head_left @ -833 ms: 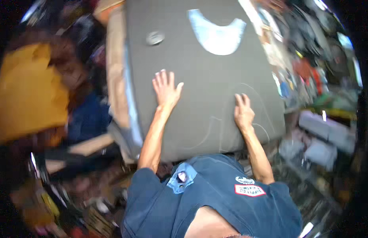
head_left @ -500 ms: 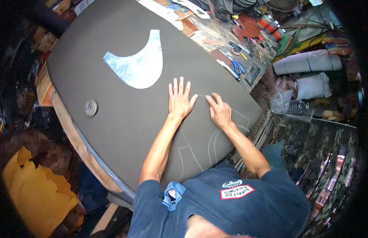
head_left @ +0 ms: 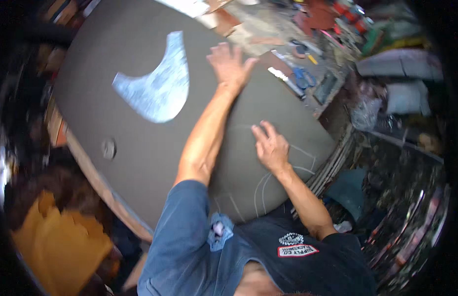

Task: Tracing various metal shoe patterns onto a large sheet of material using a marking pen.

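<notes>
A large dark grey sheet [head_left: 160, 158] covers the work surface in front of me, with thin pale outlines drawn on its near right part. My left hand [head_left: 230, 65] lies flat near the sheet's far edge, fingers spread, holding nothing. Closer to me, my right hand [head_left: 273, 150] rests on the sheet by the outlines, its first two fingers stretched out and the others partly bent. A curved blue-and-white pattern piece [head_left: 164, 91] with a scooped-out side lies left of my left hand. Farther left sits a small round object [head_left: 109, 148], blurred in this view.
Past the far right edge, a cluttered bench holds blue-handled scissors [head_left: 304, 78], brown scraps [head_left: 229, 22] and bottles with red [head_left: 354, 14]. White rolls [head_left: 401, 64] are stacked at right. A ragged yellow-orange hide [head_left: 61, 246] hangs at lower left, below the wooden table edge [head_left: 98, 182].
My left hand has slid forward to the sheet's far edge. My right hand stays near the outlines, and the whole view has shifted slightly.
</notes>
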Motion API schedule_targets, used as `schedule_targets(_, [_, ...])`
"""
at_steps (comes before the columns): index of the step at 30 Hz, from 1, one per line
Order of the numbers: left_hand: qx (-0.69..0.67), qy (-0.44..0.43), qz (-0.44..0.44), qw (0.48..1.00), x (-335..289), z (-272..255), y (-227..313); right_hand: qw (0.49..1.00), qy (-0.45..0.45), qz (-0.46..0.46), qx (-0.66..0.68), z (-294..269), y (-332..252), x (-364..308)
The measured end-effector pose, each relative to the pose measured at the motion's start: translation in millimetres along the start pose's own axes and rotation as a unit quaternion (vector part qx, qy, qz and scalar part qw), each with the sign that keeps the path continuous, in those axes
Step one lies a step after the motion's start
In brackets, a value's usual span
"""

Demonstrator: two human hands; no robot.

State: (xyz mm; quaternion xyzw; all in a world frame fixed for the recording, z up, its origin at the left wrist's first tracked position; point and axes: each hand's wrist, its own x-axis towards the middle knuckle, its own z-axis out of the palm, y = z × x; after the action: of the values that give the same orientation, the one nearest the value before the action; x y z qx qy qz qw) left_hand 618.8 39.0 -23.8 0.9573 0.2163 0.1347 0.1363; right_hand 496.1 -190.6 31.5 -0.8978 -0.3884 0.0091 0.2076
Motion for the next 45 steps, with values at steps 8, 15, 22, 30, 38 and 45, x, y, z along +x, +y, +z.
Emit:
schedule_targets(8, [-0.053,-0.061,0.002,0.997,-287,-96,-52,0.997,0.025,-0.041,-0.052,14,-7,-12])
schedule_targets(15, [0.113,-0.01,-0.328,0.938,-520,-201,-172,0.991,0.028,-0.078,-0.107,27,3,-14])
schedule_targets(22, [0.062,0.145,-0.379,0.912,-603,-228,-151,0.988,0.016,-0.107,-0.107,32,-64,-51])
schedule_targets(30, [0.022,0.211,-0.406,0.889,-598,-219,-142,0.971,-0.098,-0.214,-0.05,52,-194,-156])
schedule_targets(38, [-0.055,0.264,-0.344,0.899,-580,-217,-152,0.975,-0.051,-0.21,-0.047,58,-197,-158])
schedule_targets(45, [-0.142,0.186,-0.455,0.859,-572,-227,-176,0.974,-0.038,-0.215,-0.059,60,-200,-159])
